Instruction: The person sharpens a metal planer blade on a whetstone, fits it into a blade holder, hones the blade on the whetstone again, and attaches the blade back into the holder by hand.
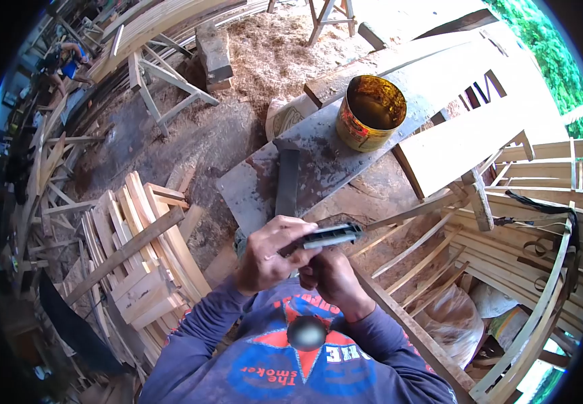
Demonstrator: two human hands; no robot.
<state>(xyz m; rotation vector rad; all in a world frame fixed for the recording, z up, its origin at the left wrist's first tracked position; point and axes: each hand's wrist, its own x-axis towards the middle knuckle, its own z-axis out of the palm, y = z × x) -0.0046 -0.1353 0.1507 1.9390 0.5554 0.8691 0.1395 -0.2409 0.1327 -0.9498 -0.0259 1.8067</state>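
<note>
My left hand (274, 252) is closed around a flat dark tool with a pale edge (332, 235), held level in front of my chest. Just below the tool, my right hand (335, 279) has its fingers curled in a fist close to my left fingers; what it holds, if anything, is hidden. Beyond my hands lies a grey, stained board (251, 192). On it rests a dark flat bar (287, 182), and farther along stands an open tin (362, 131) with yellow-brown stained walls.
Stacked wooden pieces (163, 236) lie at the left, near a wooden trestle (170, 91). A slatted wooden frame (432, 262) and plastic bags (453, 323) are at the right. Another person (69, 64) is at the far upper left. Shavings cover the ground.
</note>
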